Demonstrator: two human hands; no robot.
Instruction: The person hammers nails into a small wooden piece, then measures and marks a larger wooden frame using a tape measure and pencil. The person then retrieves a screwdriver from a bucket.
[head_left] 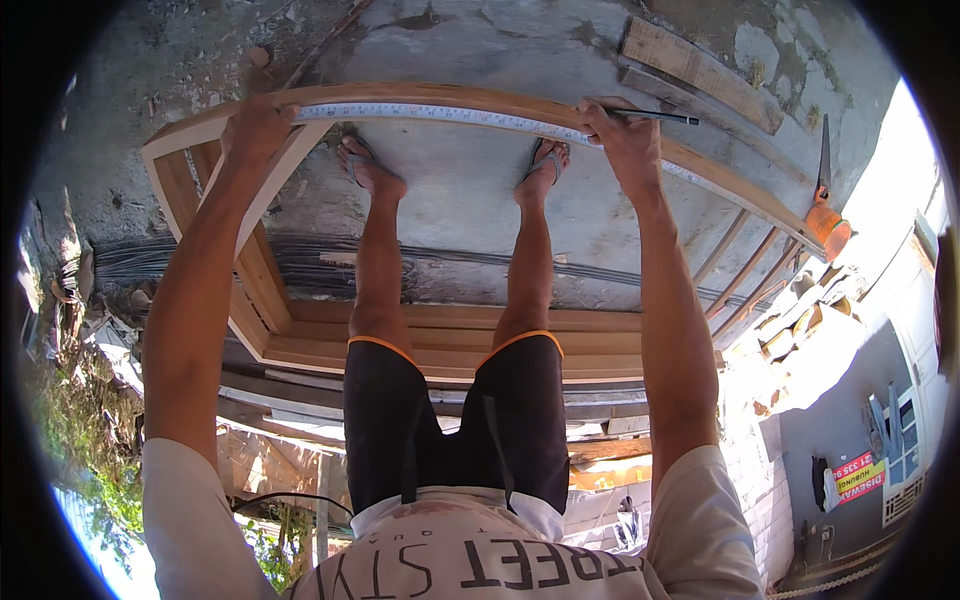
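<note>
A wooden frame (420, 94) lies on the concrete ground in front of my feet. A steel tape measure blade (450, 115) is stretched along its far rail. My left hand (256, 125) presses the tape's end down on the rail at the left corner. My right hand (620, 135) pins the tape to the rail further right and holds a dark pencil (660, 117) that points to the right. The orange tape case (828, 228) rests at the rail's far right end.
A loose plank (700, 72) lies on the concrete beyond the frame. A bundle of steel rods (320, 262) runs across under the frame behind my legs. More wooden rails (450, 345) are stacked below. Rubble and blocks (800, 325) sit at right.
</note>
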